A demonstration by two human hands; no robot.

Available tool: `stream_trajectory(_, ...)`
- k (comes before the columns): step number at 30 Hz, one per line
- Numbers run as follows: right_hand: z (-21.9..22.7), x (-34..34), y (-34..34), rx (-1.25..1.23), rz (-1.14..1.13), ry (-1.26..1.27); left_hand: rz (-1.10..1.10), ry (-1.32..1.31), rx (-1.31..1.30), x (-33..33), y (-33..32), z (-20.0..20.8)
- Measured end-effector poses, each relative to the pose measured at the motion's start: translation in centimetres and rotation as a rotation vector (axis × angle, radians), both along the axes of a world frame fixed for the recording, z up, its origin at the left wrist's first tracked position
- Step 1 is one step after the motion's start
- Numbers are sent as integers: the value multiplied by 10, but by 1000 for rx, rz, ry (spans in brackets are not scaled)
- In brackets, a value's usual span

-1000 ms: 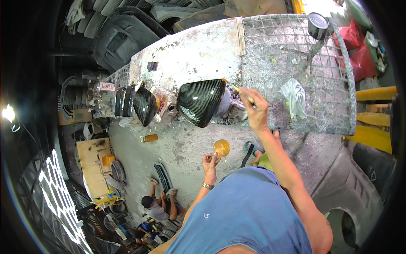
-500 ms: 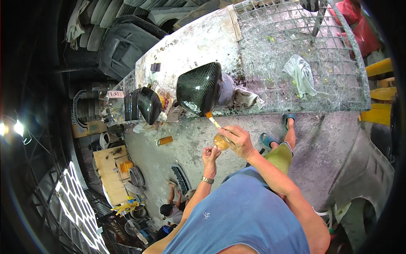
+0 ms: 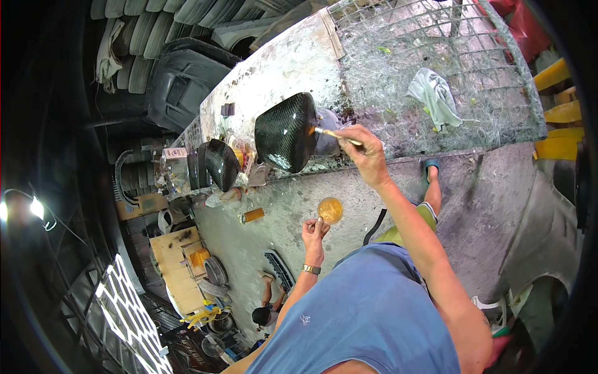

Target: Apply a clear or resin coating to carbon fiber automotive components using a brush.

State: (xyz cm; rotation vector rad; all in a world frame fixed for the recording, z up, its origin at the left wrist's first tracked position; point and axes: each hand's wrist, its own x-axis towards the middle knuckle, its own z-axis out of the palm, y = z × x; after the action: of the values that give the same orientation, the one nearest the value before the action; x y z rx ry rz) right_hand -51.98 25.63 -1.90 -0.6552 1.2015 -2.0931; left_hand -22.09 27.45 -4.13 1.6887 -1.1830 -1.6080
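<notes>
My right hand (image 3: pixel 364 153) grips a paintbrush (image 3: pixel 336 134) by its pale handle. The brush's bristles touch the right edge of a glossy black carbon-fibre-weave part (image 3: pixel 283 134), which stands raised near the table's front edge. Lower down, my left hand (image 3: pixel 316 234) pinches the rim of a small round cup (image 3: pixel 330 210) of amber liquid, held over the floor. Behind the part sits a greyish rounded support (image 3: pixel 328 128), partly hidden. A second carbon-weave part (image 3: pixel 221 164) stands to the left.
A grey cloth (image 3: pixel 434 100) lies on the mesh-and-fibre-covered right half of the table (image 3: pixel 299 56). An amber bottle (image 3: pixel 252 215) is on the floor. Another person (image 3: pixel 265 311) crouches at lower left beside a dark slatted part (image 3: pixel 279 269). Yellow parts (image 3: pixel 559 144) stand at right.
My right hand has moved up and right with the brush, away from the cup, from the part's lower corner to its right edge. The left hand still holds the cup.
</notes>
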Motion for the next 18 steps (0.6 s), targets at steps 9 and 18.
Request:
stream_trajectory(9,-12,78,27,43,-49,117,55,-3,7,-10,-2,6)
stream_trajectory(18,-11,45,28,81,211,-160,43,16,-6,-19,-7,7)
